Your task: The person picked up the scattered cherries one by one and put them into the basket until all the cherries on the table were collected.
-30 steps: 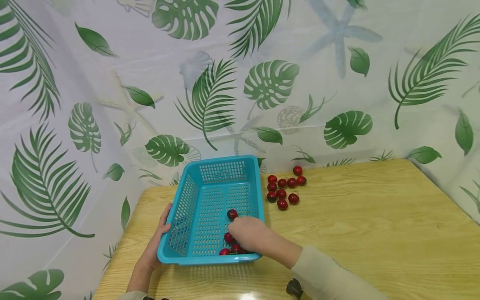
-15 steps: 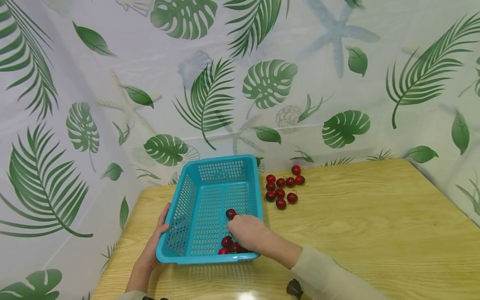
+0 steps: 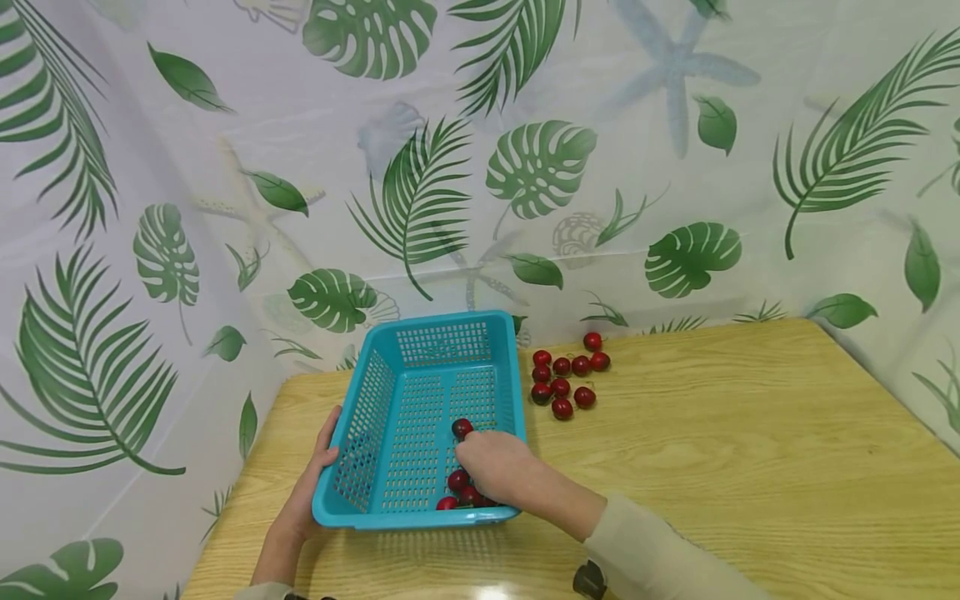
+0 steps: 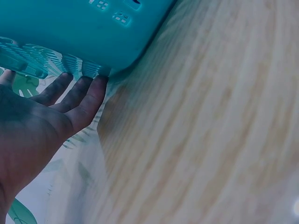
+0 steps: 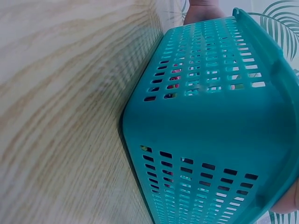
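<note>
A blue-green plastic basket [image 3: 420, 520] with slotted walls stands on the wooden table. My left hand [image 3: 311, 483] rests against its left side, thumb at the rim; in the left wrist view that hand's [image 4: 42, 112] fairly straight fingers touch the outer wall. My right hand [image 3: 495, 467] is inside the basket at the near right corner, its fingers curled downward and mostly hidden. A dark red cherry [image 3: 462, 428] shows just beyond the knuckles. Several more cherries [image 3: 457, 481] lie beside and below the hand. Whether the fingers hold any is hidden.
Several loose cherries [image 3: 561, 387] lie on the table [image 3: 712, 433] just right of the basket's far half. A leaf-patterned cloth [image 3: 450, 208] hangs behind and to the left of the table. In the right wrist view the basket wall [image 5: 201, 126] fills much of the frame.
A cherry beside the right hand in the basket has rolled slightly. Both hands and the basket have stayed practically in place.
</note>
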A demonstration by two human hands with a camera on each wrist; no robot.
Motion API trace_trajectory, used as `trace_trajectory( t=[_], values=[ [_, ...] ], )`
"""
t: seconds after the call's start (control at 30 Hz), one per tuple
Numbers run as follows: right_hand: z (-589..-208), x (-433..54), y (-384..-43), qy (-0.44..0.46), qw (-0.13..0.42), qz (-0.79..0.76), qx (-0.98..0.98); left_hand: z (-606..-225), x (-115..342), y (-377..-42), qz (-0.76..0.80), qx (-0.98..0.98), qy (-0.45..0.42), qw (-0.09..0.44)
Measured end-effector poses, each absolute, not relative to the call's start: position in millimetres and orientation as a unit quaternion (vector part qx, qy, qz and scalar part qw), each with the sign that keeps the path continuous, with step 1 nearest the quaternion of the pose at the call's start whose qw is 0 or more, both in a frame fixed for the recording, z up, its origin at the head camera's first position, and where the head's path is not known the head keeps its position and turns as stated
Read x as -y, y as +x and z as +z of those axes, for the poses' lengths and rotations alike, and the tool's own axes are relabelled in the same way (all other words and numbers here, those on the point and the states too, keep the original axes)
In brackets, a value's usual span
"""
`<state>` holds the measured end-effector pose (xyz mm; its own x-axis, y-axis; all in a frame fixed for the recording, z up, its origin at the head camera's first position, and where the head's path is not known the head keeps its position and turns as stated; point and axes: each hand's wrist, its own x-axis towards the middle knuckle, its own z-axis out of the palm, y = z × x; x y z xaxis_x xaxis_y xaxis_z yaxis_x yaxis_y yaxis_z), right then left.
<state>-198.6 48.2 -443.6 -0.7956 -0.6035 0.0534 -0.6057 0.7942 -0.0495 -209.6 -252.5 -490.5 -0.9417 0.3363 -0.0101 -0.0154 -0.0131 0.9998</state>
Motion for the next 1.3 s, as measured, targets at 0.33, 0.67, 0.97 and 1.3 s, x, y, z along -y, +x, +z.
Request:
trace_trajectory(
  t=[0.33, 0.67, 0.97, 1.3],
  values=[
    [-444.8, -50.1, -199.6, 0.335, 0.052, 0.051, 0.939, -488.1, 251.2, -207.3, 0.71, -0.683, 0.117, 0.128],
    [-442.7, -54.0, -201.4, 0.338, 0.049, 0.158, 0.927, -490.4, 252.3, -208.5, 0.711, -0.681, 0.118, 0.132],
    [-440.6, -63.2, -206.4, 0.327, 0.117, 0.414, 0.842, -490.3, 253.5, -209.2, 0.71, -0.681, 0.119, 0.133],
    [-441.6, -92.9, -219.5, 0.245, 0.213, 0.496, 0.805, -490.6, 253.9, -209.3, 0.711, -0.681, 0.114, 0.134]
  ],
)
